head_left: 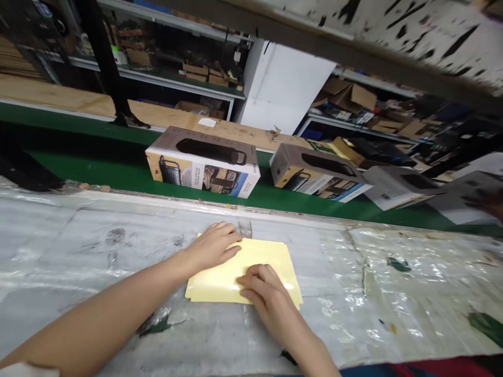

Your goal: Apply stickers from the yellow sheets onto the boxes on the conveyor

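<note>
Pale yellow sheets with a glossy surface (271, 256) lie on the plastic-covered bench in front of me; their edges are slightly offset, like a thin stack. My left hand (218, 245) rests on the upper left part of them, fingers stretched out and the thumb apart. Over the lower middle, my right hand (267, 293) has its thumb and index finger pressed together at the glossy surface. What sits between those fingertips, if anything, is too small to make out.
Beyond the bench runs a green conveyor belt (118, 162). On it stand a printed product box (204, 162), a second printed box (318, 173) and paler boxes (401, 186). Another person's hand (487, 201) is at the far right. A beam (353, 47) crosses overhead.
</note>
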`<state>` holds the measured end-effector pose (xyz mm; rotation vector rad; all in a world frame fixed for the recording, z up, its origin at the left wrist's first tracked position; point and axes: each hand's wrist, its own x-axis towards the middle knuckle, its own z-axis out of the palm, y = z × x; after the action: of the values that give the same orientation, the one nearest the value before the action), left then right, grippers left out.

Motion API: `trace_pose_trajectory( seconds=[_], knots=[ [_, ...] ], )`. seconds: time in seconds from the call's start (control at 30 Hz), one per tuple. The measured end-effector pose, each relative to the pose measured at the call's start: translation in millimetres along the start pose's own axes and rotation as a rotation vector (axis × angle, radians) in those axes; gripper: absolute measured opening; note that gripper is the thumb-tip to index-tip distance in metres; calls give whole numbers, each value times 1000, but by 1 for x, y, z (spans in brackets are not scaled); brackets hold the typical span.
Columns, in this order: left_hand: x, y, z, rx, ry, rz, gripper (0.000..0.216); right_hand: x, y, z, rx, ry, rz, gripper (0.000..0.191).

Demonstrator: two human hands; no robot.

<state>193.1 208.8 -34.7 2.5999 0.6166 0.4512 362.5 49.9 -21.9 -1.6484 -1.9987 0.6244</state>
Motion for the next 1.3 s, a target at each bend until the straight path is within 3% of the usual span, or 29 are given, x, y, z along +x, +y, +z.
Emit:
trace_pose_trajectory(
  seconds=[0.2, 0.57, 1.3],
  knots=[
    [0, -1, 3, 0, 37, 10, 16, 3, -5, -2, -37, -13, 25, 29],
    [0, 2, -1, -21, -12, -48, 14, 2, 1, 0, 7, -37, 39, 31],
    [1, 3, -2, 21, -31, -49, 18, -2, 16, 5, 113, -40, 44, 21]
  ],
)
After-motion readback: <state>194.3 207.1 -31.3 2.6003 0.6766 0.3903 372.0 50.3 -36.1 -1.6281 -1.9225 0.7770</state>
